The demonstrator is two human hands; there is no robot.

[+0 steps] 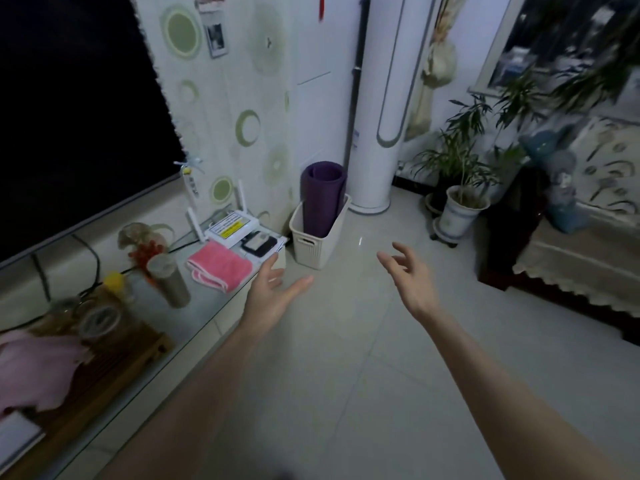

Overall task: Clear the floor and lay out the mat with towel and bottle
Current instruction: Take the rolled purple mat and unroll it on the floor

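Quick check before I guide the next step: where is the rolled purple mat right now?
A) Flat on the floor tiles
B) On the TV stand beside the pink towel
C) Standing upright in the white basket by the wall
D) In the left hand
C: the rolled purple mat stands on end inside the white basket on the floor, while the left hand and right hand are both open and hold nothing.
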